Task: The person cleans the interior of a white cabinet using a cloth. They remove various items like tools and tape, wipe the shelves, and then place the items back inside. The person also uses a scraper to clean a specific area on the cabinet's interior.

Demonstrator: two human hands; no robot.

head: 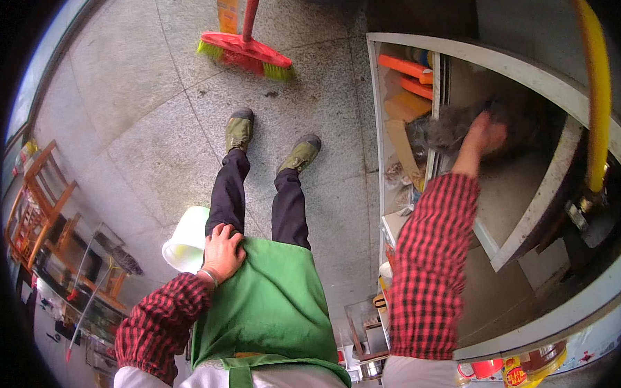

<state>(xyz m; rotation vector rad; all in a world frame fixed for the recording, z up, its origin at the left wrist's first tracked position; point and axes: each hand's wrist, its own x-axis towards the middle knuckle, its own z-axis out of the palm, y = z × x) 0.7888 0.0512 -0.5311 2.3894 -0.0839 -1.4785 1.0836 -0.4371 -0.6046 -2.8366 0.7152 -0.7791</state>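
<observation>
My left hand [223, 252] rests on my leg at the edge of a green apron [265, 295], beside a white plastic bucket [187, 238]. Into the lower cabinet at the right reaches my right hand [487, 134], blurred by motion. A dark grey cloth or similar soft thing [445, 131] lies against that hand, also blurred; whether my fingers grip it cannot be told. Its near part overlaps the cabinet's divider. Orange objects [409, 70] and cardboard [405, 151] lie in the compartment left of the divider.
A red broom [247, 48] with green bristles stands on the tiled floor ahead. The white cabinet frame [534, 75] surrounds my right arm. A yellow hose [597, 93] hangs at the far right. Wooden chairs [43, 200] stand at the left.
</observation>
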